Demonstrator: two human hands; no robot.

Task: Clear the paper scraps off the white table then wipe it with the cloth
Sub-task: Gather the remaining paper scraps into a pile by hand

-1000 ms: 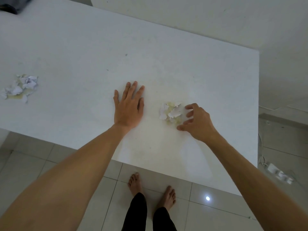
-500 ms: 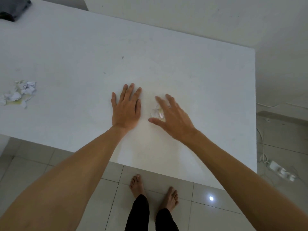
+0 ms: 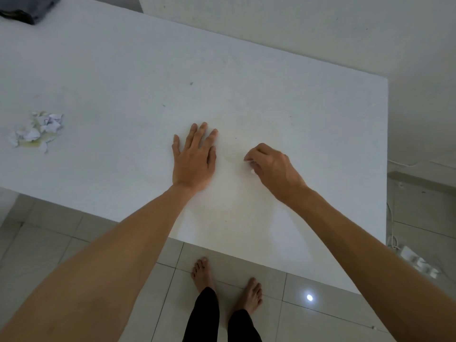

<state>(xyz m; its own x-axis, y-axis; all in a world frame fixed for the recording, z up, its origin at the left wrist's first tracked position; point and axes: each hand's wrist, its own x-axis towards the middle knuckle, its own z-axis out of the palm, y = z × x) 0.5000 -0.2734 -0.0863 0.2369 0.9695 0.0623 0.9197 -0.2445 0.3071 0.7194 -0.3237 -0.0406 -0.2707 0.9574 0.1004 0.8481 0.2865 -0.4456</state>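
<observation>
My left hand (image 3: 193, 159) lies flat on the white table (image 3: 308, 114), fingers straight and spread. Just to its right, my right hand (image 3: 272, 167) is curled into a fist around a clump of paper scraps (image 3: 252, 171); only small white bits peek out between the fingers. A second pile of crumpled paper scraps (image 3: 39, 130) sits on a yellowish stain near the table's left edge. A dark folded cloth (image 3: 29, 9) rests at the far left corner.
The table's near edge runs diagonally above my bare feet (image 3: 227, 282) on the tiled floor. A white power strip (image 3: 417, 264) with cable lies on the floor to the right. A wall stands behind the table.
My right hand moved over the scraps beside my left hand and closed around them; that pile is no longer lying on the table. My left hand stayed flat.
</observation>
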